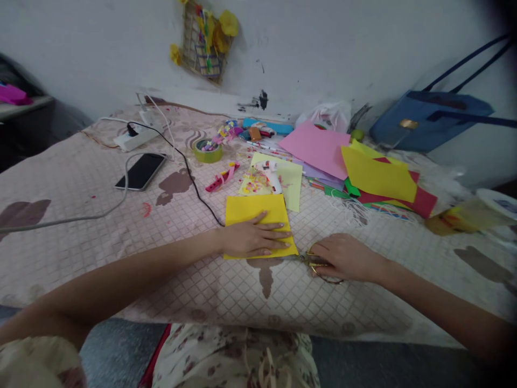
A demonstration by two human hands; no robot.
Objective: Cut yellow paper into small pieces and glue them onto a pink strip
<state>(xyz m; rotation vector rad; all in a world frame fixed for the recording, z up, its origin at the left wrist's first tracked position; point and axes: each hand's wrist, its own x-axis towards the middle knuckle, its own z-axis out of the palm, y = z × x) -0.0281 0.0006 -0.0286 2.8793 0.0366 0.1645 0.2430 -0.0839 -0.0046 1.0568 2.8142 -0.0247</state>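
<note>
A yellow sheet (258,207) lies on the patterned tablecloth in the middle of the view. My left hand (255,237) rests flat on it, its fingers spread and pointing right. Just right of the sheet's lower right corner, my right hand (337,258) is closed round the handles of the scissors (306,258). The scissor blades point left, at the sheet's lower edge. Behind the yellow sheet, a white glue gun (271,175) sits on a pale yellow sheet (293,186).
At the left are a phone (141,171), a power strip (135,138) and trailing cables. Green tape (208,152) and a red clip (222,178) lie behind my left hand. Coloured papers (377,175), a tub (472,213) and a blue bag (436,121) are at the right.
</note>
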